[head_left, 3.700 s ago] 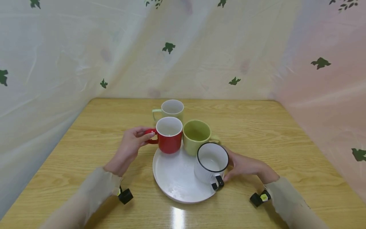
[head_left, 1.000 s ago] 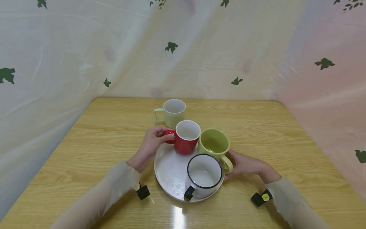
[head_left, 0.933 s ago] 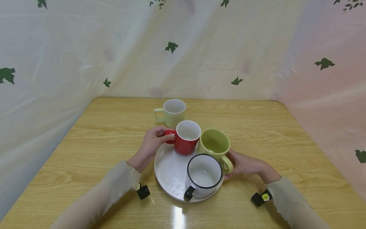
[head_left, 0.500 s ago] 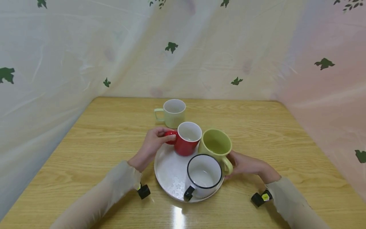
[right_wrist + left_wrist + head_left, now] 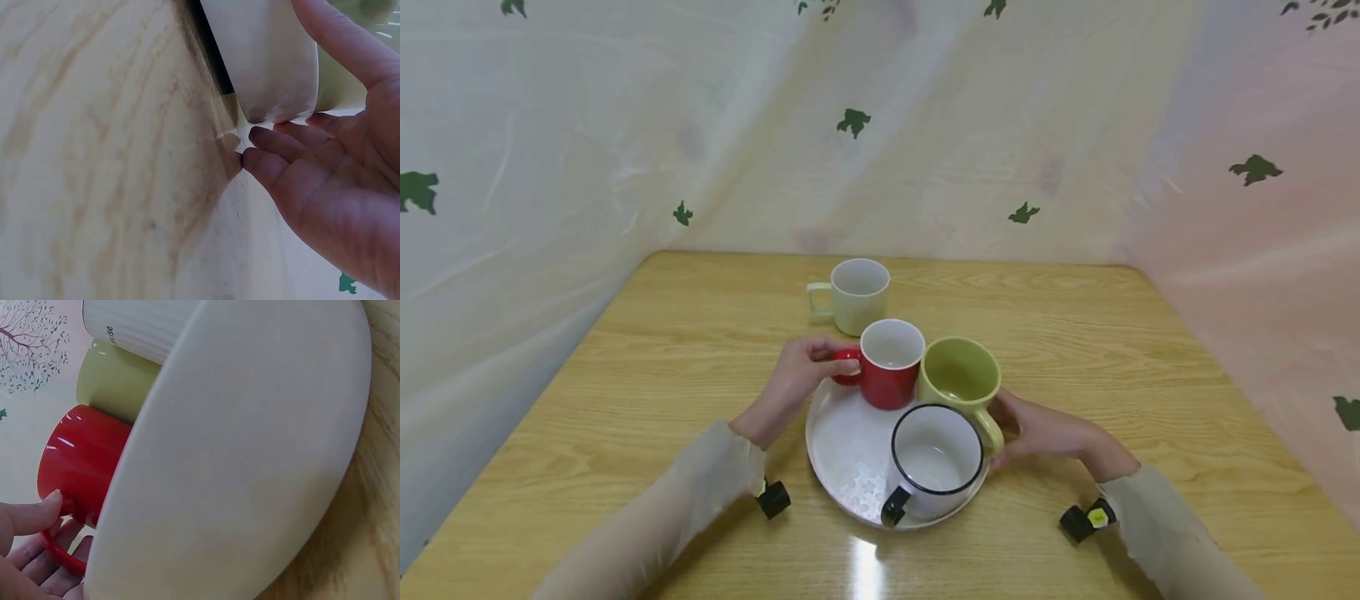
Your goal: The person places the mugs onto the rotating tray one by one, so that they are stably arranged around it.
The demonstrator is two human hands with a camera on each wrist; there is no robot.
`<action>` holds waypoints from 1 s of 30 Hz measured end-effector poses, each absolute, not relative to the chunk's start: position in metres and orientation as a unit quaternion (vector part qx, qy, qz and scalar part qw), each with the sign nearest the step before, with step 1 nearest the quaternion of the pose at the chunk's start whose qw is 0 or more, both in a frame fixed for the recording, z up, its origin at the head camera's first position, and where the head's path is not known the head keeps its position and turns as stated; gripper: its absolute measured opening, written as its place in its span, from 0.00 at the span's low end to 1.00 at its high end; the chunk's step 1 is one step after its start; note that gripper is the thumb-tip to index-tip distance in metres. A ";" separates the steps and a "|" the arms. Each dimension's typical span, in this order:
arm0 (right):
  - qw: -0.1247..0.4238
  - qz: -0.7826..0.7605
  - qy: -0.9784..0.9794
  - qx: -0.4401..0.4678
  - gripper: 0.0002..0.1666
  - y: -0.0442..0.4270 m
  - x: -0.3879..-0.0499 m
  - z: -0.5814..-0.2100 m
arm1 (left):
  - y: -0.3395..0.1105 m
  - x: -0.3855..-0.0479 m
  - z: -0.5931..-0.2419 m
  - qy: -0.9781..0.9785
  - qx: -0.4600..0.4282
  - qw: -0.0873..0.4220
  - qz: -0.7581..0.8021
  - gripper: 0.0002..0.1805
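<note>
My left hand (image 5: 786, 387) pinches the handle of a red mug (image 5: 887, 385), its thumb on top of the handle in the left wrist view. The red mug is at the back of a round white tray (image 5: 850, 454). To its right is a yellow-green mug (image 5: 958, 375), with its handle turned to the front right. A white mug (image 5: 934, 450) with a black rim sits at the front right, black handle forward. My right hand (image 5: 1037, 429) is at the tray's right side, close to the yellow-green mug. In the right wrist view its fairly straight fingers touch the tray's rim (image 5: 269, 56).
A pale green mug (image 5: 859, 310) stands on the wooden table (image 5: 700, 308) behind the tray, handle to the left. Pale sheeting (image 5: 760, 167) with dark green leaf shapes hangs around the table. Black wrist cameras (image 5: 1078, 523) hang close to the tabletop.
Since the oldest frame, the white mug has shifted to the front, the yellow-green and red mugs rightward. My left hand moved right with the red mug. Lately both coloured mugs edged slightly left.
</note>
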State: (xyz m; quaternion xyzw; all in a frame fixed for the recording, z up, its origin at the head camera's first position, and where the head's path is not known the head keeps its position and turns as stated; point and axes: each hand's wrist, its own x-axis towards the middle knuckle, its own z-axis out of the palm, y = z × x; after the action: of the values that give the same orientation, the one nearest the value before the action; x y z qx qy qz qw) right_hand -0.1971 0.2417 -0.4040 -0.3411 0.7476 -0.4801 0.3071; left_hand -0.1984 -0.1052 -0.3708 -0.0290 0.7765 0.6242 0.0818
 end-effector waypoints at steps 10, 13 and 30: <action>0.305 -0.478 0.751 -0.338 0.67 0.242 -0.196 -0.404 | -0.107 -0.201 -0.374 0.786 -0.013 0.072 0.614 0.14; 0.305 -0.477 0.753 -0.336 0.67 0.242 -0.196 -0.405 | -0.108 -0.203 -0.375 0.791 -0.007 0.074 0.607 0.15; 0.299 -0.485 0.745 -0.347 0.67 0.241 -0.194 -0.405 | -0.117 -0.207 -0.379 0.786 0.021 0.100 0.610 0.21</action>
State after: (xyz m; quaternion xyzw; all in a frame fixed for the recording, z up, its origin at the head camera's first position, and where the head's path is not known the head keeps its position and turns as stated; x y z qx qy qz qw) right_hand -0.1945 0.2408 -0.4046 -0.3470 0.7448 -0.4851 0.2994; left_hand -0.2070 -0.1167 -0.3786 0.0214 0.7857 0.6102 0.0998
